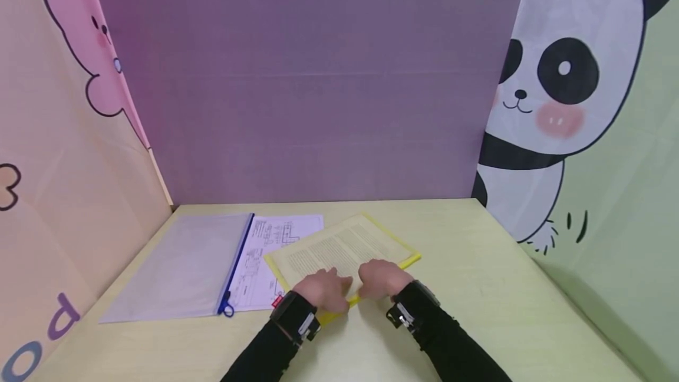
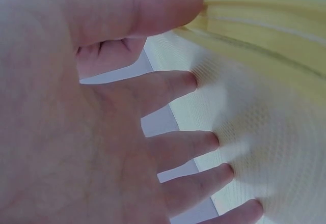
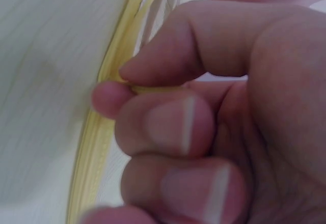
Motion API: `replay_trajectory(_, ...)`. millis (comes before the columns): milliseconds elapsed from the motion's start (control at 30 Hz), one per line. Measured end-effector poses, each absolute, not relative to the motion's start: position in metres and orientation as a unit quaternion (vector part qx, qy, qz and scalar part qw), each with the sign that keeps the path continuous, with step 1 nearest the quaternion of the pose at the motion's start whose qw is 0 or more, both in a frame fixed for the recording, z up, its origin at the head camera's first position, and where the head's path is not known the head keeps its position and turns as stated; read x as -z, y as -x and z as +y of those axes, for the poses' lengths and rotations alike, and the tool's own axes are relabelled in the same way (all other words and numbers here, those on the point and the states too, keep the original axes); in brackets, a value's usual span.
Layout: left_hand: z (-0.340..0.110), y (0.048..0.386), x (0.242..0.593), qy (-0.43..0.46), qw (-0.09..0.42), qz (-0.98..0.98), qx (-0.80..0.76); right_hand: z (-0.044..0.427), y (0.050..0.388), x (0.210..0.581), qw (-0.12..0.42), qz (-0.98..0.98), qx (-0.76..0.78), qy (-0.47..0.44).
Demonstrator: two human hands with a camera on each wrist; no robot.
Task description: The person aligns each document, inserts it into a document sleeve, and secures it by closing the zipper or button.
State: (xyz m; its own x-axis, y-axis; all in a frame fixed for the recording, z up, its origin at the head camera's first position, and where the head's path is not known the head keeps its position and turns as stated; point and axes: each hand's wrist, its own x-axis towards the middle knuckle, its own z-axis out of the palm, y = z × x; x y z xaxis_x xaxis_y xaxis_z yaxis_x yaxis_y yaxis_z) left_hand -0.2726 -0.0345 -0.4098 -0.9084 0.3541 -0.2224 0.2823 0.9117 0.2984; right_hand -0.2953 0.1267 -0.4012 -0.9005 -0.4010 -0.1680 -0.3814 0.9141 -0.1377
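A clear mesh zip document pouch (image 1: 339,246) with yellow edging lies aslant on the table, printed pages showing through it. My left hand (image 1: 325,289) is at its near edge. In the left wrist view, the thumb touches the yellow zipper edge (image 2: 270,28) and spread fingertips (image 2: 206,140) press on the mesh, bunching the pouch between them. Close by on the right, my right hand (image 1: 383,279) pinches the near zipper edge (image 3: 94,152) between thumb and index finger. The remaining right fingers curl in; the zipper's slider cannot be made out.
Left on the table lies a translucent pouch (image 1: 175,270) with a blue zipper strip (image 1: 236,261) and blue pull ring. White sheets with line drawings (image 1: 265,246) lie beside it, partly beneath the yellow pouch. A purple backdrop (image 1: 318,87) closes the table's far edge.
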Motion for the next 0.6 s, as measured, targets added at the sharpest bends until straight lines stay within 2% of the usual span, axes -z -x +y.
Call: replay_trajectory(600,-0.0352,0.2733,0.4085,-0.167,0.131,0.97,-0.115,0.1189,0.2892,0.4058,0.101,0.968,0.062,0.221)
